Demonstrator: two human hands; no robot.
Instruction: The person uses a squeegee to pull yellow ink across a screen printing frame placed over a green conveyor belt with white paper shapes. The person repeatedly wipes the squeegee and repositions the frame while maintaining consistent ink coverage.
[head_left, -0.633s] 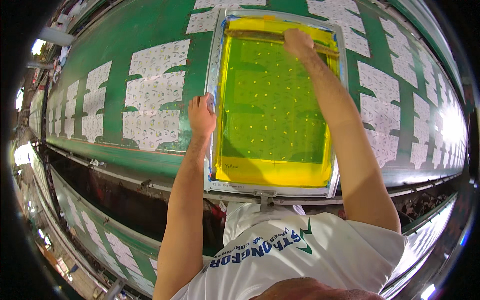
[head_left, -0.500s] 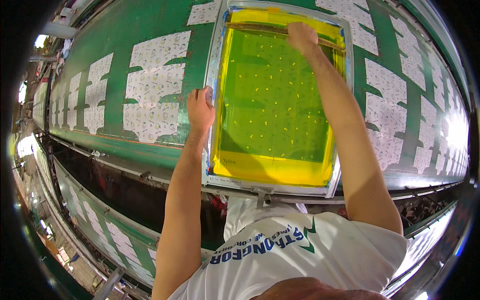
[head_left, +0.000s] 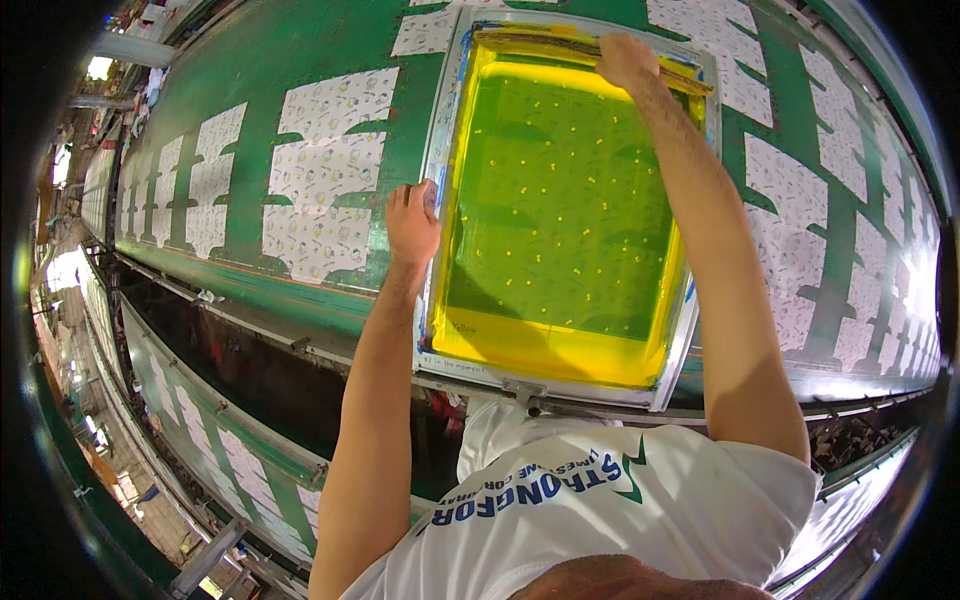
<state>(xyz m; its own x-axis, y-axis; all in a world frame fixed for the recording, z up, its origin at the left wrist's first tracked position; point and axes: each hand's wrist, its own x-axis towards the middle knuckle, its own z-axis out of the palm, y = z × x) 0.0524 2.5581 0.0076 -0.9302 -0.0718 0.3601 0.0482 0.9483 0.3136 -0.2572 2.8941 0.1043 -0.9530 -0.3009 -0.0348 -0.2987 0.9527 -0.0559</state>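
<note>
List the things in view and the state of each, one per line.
Left hand: at screen's left edge, grip unclear
Right hand: closed on bar
Long bar: held, across screen's far end
Framed yellow screen: lying over green table, mesh see-through
White patterned pieces: spread flat in rows
Green table: partly covered

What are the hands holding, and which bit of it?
The right hand holds a long brown wooden-looking bar, just right of its middle. The left hand holds a silver metal rectangular frame by its left side.
</note>
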